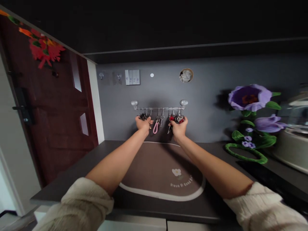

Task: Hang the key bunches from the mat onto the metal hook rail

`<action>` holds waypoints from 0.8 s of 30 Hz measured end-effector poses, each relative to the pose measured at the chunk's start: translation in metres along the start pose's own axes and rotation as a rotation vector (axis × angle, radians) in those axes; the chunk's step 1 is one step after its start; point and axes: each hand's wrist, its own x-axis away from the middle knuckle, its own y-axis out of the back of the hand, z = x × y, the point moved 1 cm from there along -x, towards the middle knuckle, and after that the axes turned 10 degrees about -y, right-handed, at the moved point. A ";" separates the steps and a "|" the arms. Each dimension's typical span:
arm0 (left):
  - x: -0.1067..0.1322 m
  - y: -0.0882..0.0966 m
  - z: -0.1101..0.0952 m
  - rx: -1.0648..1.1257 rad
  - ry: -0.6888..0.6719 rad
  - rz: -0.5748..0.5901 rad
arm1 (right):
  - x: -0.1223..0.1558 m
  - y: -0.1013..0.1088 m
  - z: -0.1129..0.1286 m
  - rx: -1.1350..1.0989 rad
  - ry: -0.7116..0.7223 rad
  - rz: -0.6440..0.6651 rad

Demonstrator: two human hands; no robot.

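A chrome hook rail [158,108] is fixed to the grey wall by two suction cups. Several key bunches hang from it. My left hand [142,124] reaches up to the rail's left end, fingers closed around a dark key bunch [143,116]. My right hand [179,127] is at the right end, fingers closed around a key bunch with red parts [176,119]. Between the hands hang keys with a pink loop [155,127]. Both arms stretch over a brown oval mat [161,170] on the dark counter.
A dark red door [55,118] with a handle stands at the left. Purple fabric flowers [252,118] with green stems stand on the counter at the right, beside a metal pot [292,141]. Wall switches [132,77] and small hooks sit above the rail.
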 end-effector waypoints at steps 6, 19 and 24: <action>-0.014 -0.008 -0.030 -0.036 -0.090 0.111 | -0.009 -0.006 0.027 0.053 0.021 0.048; 0.021 0.032 -0.038 -0.137 0.139 0.434 | 0.029 0.016 0.062 0.114 -0.372 0.356; 0.047 0.080 0.001 -0.453 0.282 0.644 | 0.070 0.050 0.025 0.313 -0.615 0.463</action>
